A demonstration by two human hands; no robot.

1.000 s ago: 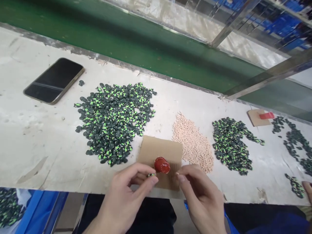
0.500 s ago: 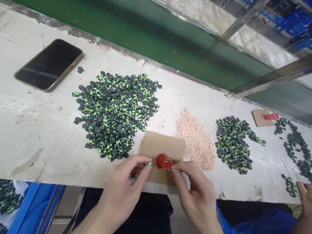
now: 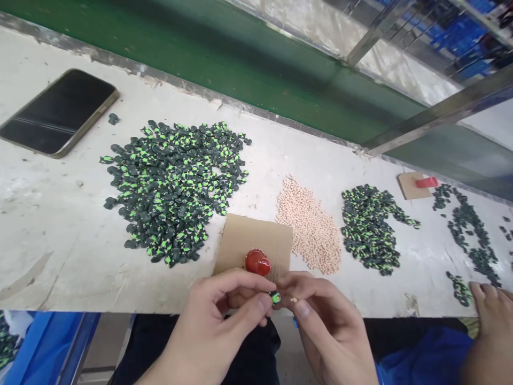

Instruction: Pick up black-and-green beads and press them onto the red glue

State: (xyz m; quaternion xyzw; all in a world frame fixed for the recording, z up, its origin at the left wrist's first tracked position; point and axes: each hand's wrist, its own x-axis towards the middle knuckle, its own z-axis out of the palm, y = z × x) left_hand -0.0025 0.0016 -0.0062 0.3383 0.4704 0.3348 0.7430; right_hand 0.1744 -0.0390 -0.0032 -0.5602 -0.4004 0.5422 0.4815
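My left hand (image 3: 224, 321) pinches a small black-and-green part (image 3: 274, 297) between thumb and fingertips at the table's near edge. My right hand (image 3: 320, 315) meets it from the right, its fingertips closed on a tiny beige pellet (image 3: 294, 300) right beside the part. Just behind both hands a red knob-like piece (image 3: 257, 262) stands on a cardboard square (image 3: 252, 243). A large heap of black-and-green parts (image 3: 172, 182) lies to the left of the cardboard. A pile of beige pellets (image 3: 310, 227) lies to its right.
A phone (image 3: 56, 112) lies face up at the far left. A second heap of black-and-green parts (image 3: 371, 227) sits right of the pellets. Another person's hand (image 3: 491, 310) rests at the right edge near more parts, a cardboard piece (image 3: 411, 185) and a red piece (image 3: 427, 182). A green belt (image 3: 240, 59) runs behind.
Both hands have drawn back toward the table edge and come together. The right hand has left the red piece and now holds a pellet against the part in the left hand.
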